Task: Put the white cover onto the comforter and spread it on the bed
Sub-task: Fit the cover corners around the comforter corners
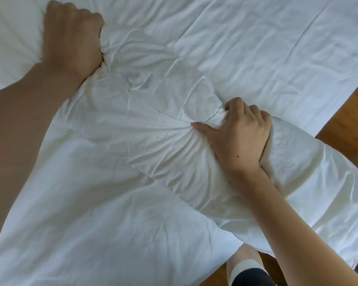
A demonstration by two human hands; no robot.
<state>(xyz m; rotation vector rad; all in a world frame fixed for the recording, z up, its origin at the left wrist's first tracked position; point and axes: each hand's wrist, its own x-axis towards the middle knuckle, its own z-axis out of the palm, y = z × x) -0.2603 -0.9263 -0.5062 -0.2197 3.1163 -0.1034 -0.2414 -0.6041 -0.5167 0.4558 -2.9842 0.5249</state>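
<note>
On the white-sheeted bed (256, 38), the crumpled white fabric cover (132, 124) wraps the puffy cream comforter (310, 182). The left hand (70, 38) and the right hand (240, 137) each have a grip clenched on bunched cover.

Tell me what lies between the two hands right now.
Head view: a bunched, wrinkled stretch of the white cover spans from the left hand to the right hand.

Beyond the right hand (239, 139), the sheet (267, 38) lies flat and open, so a hand could sweep there freely. Between it and the left hand (70, 40) a bunched, puffy hump of white cover (149, 112) bars the way. Right of the right hand, bare wooden floor (343, 112) shows, probably past the bed's edge.
</note>
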